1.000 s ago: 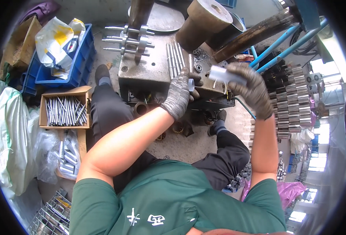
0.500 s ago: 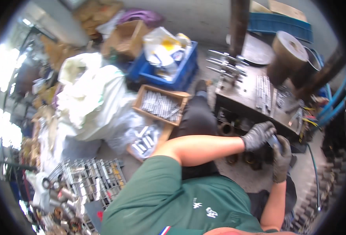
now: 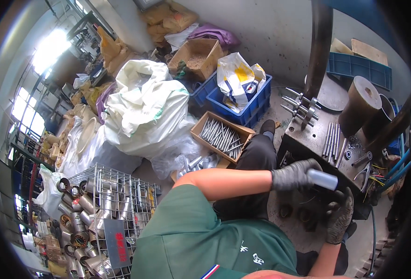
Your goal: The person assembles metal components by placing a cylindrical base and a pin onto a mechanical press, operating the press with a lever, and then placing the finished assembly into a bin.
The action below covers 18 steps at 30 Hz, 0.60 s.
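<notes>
While a wire basket (image 3: pixel 107 195) of metal sleeves and a cardboard box (image 3: pixel 222 135) of steel rods are sitting at the left, a seated worker in grey gloves is handling a pale metal cylinder (image 3: pixel 322 179) just in front of a steel surface (image 3: pixel 308 139). The left hand (image 3: pixel 293 176) is closing its fingers around the cylinder's near end; the right hand (image 3: pixel 340 217) is hanging just below, fingers loosely curled and holding nothing visible. The cylinder's long axis is lying nearly level, pointing right and slightly downward. Gripping further along it, with the right hand supporting the free end, would likely steady it.
</notes>
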Tool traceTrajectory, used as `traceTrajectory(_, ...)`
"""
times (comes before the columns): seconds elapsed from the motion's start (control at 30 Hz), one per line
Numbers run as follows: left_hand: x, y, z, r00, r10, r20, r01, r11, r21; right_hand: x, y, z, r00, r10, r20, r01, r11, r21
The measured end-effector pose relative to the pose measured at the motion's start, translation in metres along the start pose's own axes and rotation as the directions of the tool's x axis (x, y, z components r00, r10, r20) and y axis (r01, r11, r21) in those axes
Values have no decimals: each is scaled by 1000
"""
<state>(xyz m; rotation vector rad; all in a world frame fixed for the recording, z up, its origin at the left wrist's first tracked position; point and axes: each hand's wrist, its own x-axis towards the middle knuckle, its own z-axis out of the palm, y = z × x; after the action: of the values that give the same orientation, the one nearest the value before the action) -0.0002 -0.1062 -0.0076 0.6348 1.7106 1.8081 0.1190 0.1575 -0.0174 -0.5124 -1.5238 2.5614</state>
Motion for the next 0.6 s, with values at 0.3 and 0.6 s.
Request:
traceTrajectory(0.3, -216, 162, -387, 204, -75, -976, -579, 794, -182, -2, -29, -73, 966, -104, 238, 172, 943, -287)
traceTrajectory(0.6, -110, 71, -334, 397, -143, -907, -207, 948, -240, 0, -37, -92, 965, 121, 234, 62, 758, -649)
